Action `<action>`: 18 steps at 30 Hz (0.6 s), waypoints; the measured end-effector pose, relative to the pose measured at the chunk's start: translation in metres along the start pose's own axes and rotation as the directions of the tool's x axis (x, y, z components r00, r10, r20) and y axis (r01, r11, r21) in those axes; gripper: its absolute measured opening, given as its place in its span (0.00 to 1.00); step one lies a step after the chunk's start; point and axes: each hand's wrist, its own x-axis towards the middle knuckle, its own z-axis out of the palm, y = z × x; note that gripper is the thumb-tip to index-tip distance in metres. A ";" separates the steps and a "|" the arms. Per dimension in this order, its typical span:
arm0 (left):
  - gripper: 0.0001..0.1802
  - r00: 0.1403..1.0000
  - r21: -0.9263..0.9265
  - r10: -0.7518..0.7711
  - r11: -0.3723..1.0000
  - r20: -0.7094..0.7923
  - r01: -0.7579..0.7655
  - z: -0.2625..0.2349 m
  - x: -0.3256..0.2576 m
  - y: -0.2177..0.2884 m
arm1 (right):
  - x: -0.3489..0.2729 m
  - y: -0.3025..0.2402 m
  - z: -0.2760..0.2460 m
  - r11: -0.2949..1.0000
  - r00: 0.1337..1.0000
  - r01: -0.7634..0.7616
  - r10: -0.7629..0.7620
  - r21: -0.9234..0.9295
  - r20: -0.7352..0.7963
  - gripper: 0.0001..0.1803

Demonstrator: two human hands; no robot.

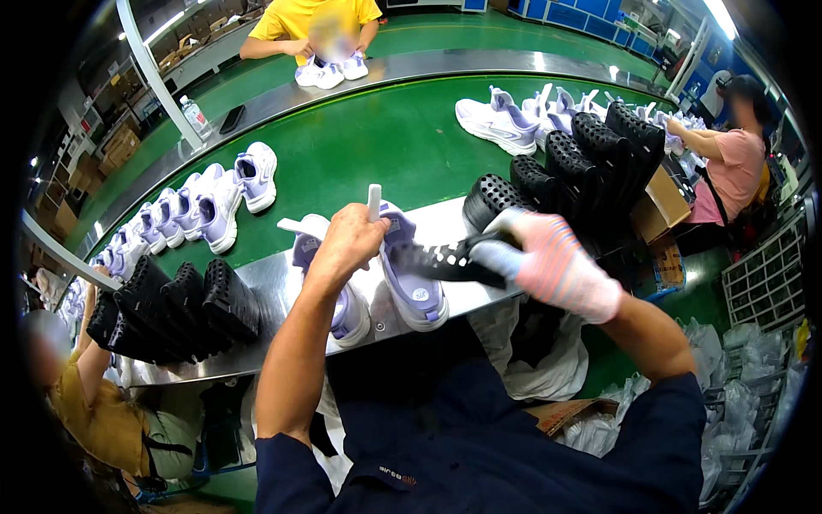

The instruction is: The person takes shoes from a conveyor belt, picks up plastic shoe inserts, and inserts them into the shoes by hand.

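Observation:
Two white-and-lilac sneakers stand side by side on the metal edge in front of me. My bare left hand (353,238) is closed at the opening of the right-hand sneaker (417,301), with a white tongue-like strip (374,202) rising from its fingers. Partly behind my left wrist is the other sneaker (349,315). My right hand (552,261), in a striped knit glove, grips a black perforated shoe last (458,261). The last lies nearly level, its blurred toe end at the right-hand sneaker's opening. How far it reaches inside, I cannot tell.
Black lasts stand in rows at right (569,163) and left (180,304). Sneakers line the green conveyor (351,146) at left (205,210) and right (497,120). A bottle (195,116) and phone (232,119) lie beyond. Co-workers sit left and right; another faces me.

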 end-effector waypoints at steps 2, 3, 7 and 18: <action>0.17 0.998 -0.004 0.053 0.999 -0.041 -0.053 0.007 0.004 -0.007 | 0.001 0.011 0.021 0.991 0.987 -0.100 0.110 -0.092 0.114 0.17; 0.16 0.987 0.154 0.151 0.978 -0.059 -0.141 0.009 0.008 -0.012 | 0.000 0.014 0.028 0.990 0.995 -0.050 0.060 -0.132 0.074 0.19; 0.15 0.950 0.235 0.276 0.942 -0.146 -0.238 0.024 -0.003 -0.003 | -0.001 -0.004 0.024 0.914 0.985 0.021 0.050 -0.406 0.164 0.23; 0.09 0.920 0.139 0.390 0.910 0.025 -0.390 0.035 -0.001 0.009 | 0.036 0.016 0.035 0.829 0.961 0.129 0.031 -0.544 0.276 0.18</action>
